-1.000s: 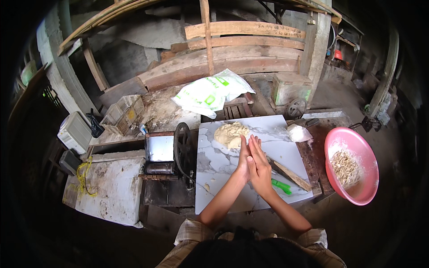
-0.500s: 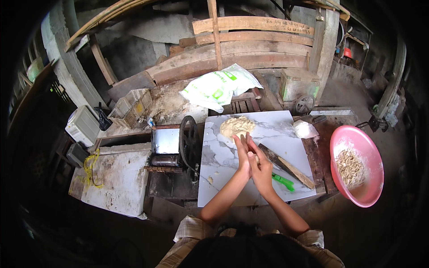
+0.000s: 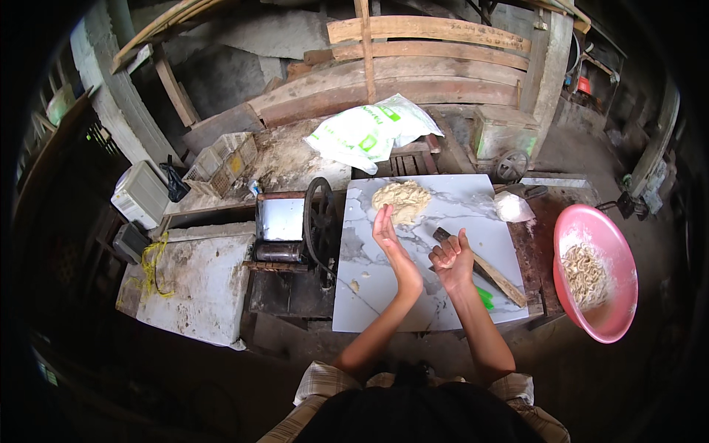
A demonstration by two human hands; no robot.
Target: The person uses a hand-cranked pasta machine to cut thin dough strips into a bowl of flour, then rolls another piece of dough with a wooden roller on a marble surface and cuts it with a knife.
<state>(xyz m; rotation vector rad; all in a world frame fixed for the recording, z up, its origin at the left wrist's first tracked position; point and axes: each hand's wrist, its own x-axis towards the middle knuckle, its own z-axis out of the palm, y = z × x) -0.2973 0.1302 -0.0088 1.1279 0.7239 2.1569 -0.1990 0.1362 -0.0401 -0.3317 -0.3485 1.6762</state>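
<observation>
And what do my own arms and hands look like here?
Your left hand and right hand are bare: no gloves, and no rings or watch that I can make out. The forearms are uncovered too. Your sleeves are plaid, in brown and cream, with wide, loose ends that look rolled up near the elbows.

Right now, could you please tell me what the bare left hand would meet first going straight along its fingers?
Most likely the pale, lumpy mound of dough on the white, grey-veined board: the left hand points toward it, though its height above the board is unclear.
</observation>
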